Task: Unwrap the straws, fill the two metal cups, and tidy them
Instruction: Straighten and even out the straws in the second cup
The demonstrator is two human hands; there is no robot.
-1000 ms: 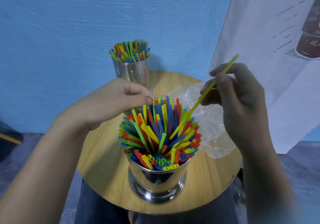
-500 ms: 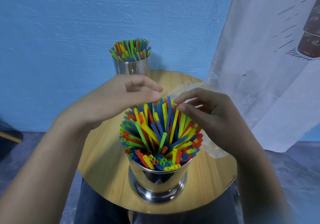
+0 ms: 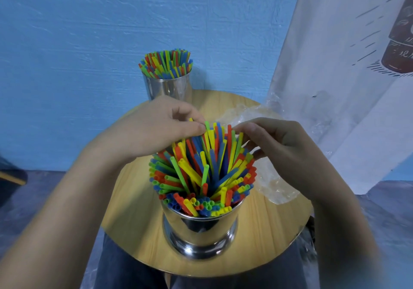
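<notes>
A shiny metal cup (image 3: 201,230) stands at the near edge of the round wooden table (image 3: 268,233), packed with red, yellow, green and blue straws (image 3: 201,175) that fan outward. My left hand (image 3: 154,130) reaches in from the left and pinches the tips of the far straws between thumb and fingers. My right hand (image 3: 281,145) comes from the right, its thumb and fingers closed around the straws on the far right side of the bundle. A second metal cup (image 3: 167,87), also full of straws (image 3: 166,65), stands at the table's far edge.
Crumpled clear plastic wrap (image 3: 274,186) lies on the table to the right of the near cup, partly under my right hand. A white printed cloth (image 3: 335,76) hangs at the right. A blue wall is behind the table. My lap shows below the table.
One second ago my right hand held a single yellow straw above the near cup. That straw is now in the cup, and both hands have closed in on the far straw tips.
</notes>
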